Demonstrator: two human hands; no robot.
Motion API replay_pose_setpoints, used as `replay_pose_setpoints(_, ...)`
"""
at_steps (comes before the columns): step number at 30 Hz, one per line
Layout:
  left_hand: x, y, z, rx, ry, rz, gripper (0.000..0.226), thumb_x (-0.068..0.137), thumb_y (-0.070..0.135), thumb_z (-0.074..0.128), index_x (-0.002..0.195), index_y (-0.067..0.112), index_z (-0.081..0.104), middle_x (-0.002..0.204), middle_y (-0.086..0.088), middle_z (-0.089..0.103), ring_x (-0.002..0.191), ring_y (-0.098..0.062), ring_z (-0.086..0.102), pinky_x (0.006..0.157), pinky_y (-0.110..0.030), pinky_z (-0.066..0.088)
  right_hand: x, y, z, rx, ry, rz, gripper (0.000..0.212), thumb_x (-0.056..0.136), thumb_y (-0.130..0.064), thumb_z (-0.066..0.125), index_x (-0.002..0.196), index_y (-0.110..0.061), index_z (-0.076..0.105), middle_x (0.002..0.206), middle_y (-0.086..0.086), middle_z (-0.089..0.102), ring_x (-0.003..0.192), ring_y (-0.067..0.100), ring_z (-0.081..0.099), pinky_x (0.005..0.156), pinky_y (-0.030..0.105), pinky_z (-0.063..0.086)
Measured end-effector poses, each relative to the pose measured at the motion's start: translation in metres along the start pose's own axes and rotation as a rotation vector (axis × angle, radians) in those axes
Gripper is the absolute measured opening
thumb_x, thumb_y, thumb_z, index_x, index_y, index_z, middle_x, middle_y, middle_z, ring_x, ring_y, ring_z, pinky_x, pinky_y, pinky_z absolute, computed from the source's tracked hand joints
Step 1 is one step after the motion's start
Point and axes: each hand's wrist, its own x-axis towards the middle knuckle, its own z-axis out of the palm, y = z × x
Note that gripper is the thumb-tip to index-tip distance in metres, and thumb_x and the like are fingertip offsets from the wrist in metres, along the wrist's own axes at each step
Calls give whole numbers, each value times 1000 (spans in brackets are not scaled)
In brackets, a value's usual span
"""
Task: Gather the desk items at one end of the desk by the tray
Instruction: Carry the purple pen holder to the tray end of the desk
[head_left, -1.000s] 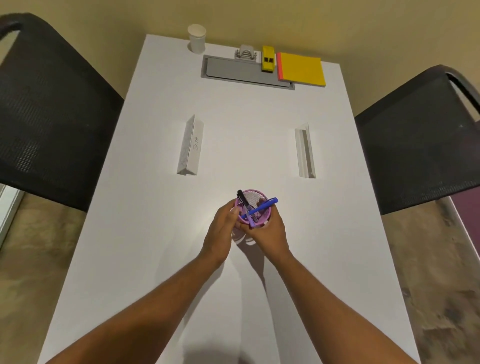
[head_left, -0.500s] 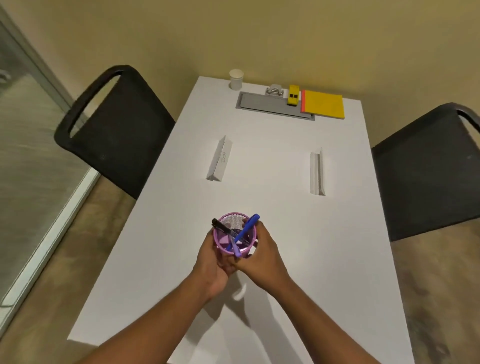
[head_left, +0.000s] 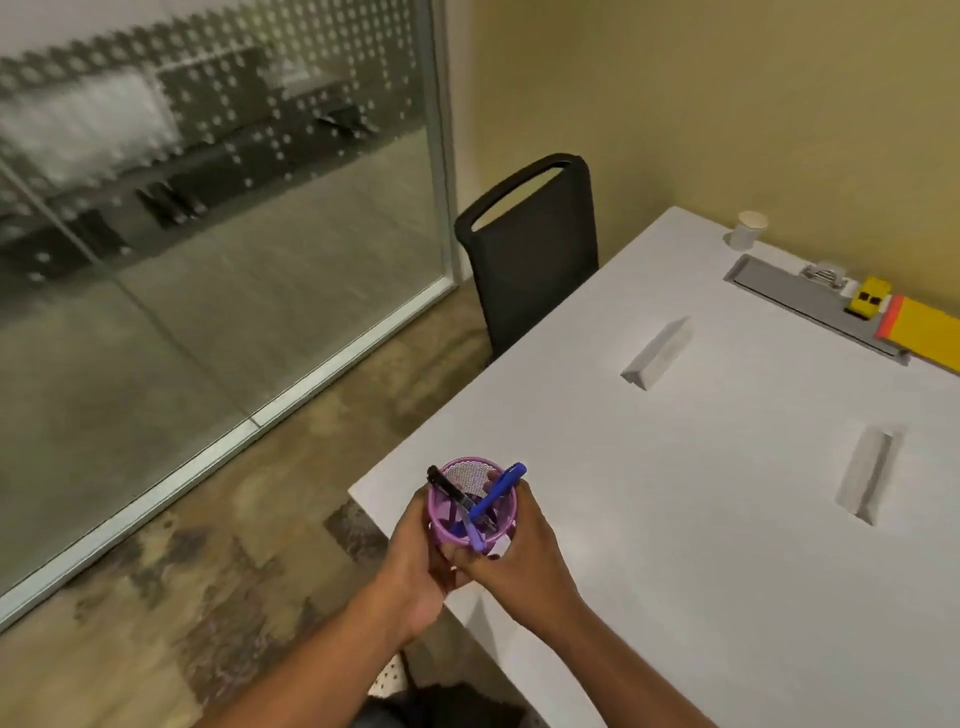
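A purple mesh pen cup (head_left: 470, 506) with a black marker (head_left: 448, 487) and a blue pen (head_left: 496, 491) in it is held above the near left corner of the white desk (head_left: 701, 519). My left hand (head_left: 415, 558) and my right hand (head_left: 524, 551) both wrap around it. At the desk's far end lie a grey tray (head_left: 795, 299), a yellow stapler (head_left: 866, 303), a yellow notebook (head_left: 930, 332), a binder clip (head_left: 826, 274) and a white paper cup (head_left: 748, 236).
Two white triangular name stands (head_left: 658, 353) (head_left: 866, 475) lie mid-desk. A black chair (head_left: 535, 249) stands at the desk's left side by the yellow wall. A glass partition (head_left: 208, 208) fills the left, with bare floor in front of it.
The view has swung left, so the desk now sits to the right. Both hands have lifted the pen cup off the desk and brought it toward the near left corner.
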Motion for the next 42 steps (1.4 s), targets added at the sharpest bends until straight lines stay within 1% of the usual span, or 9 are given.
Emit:
replay_pose_setpoints(4,-11,24,-59,-112,57,30,56,102,60,49,119,16,79,108,-13,82,80,-23,81,53,-30,60,15,-23,56,-49,-136,-27,84,64,-55,89,136,-53,46,130,-26,62,120,-3,62,97,24,59)
replay_pose_setpoints(7,-16,43,-108,-174,86,63,55,104,60,47,125,19,77,109,-11,81,78,-22,80,50,-30,59,23,-38,106,-76,-198,-30,84,64,-58,89,134,-60,42,129,-34,59,120,-9,60,94,16,57)
replay_pose_setpoints(10,-19,65,-162,-186,114,81,52,101,59,50,124,21,78,115,-9,81,90,-22,80,65,-34,64,30,-56,165,-80,-235,-30,86,64,-59,90,132,-67,40,126,-41,57,119,-15,58,89,11,55)
replay_pose_setpoints(15,-25,108,-255,-226,127,119,54,99,62,52,115,20,81,109,-7,83,82,-16,80,75,-35,63,41,-90,268,-81,-255,-64,87,64,-43,92,138,-50,47,125,-32,65,115,-10,64,93,14,56)
replay_pose_setpoints(21,-32,165,-321,-266,108,149,55,102,61,48,116,18,79,106,-6,83,81,-16,79,69,-31,63,65,-130,352,-83,-252,-117,81,65,-36,91,135,-40,52,124,-18,71,114,-2,68,99,28,58)
replay_pose_setpoints(25,-17,200,-334,-291,50,172,56,101,60,50,118,15,80,116,-13,80,93,-24,77,82,-38,60,94,-146,373,-73,-225,-139,78,66,-31,92,133,-44,53,124,-20,71,114,-2,68,96,25,58)
replay_pose_setpoints(31,32,250,-332,-279,-9,159,55,101,58,53,111,14,83,112,-15,81,85,-22,81,63,-33,65,156,-157,383,-22,-211,-128,77,72,-24,90,136,-45,54,129,-16,71,120,5,69,100,28,57)
replay_pose_setpoints(37,99,335,-312,-203,13,138,50,98,59,57,114,18,81,109,-8,83,84,-18,81,62,-32,65,257,-169,383,12,-113,-152,75,73,-14,90,139,-23,56,128,-9,72,120,12,70,98,25,57)
replay_pose_setpoints(42,145,413,-276,-118,-27,157,54,98,64,54,121,21,78,111,-2,83,86,-14,80,67,-30,64,345,-198,368,47,-101,-157,73,68,-18,90,133,-32,59,123,-8,74,113,13,72,97,37,60)
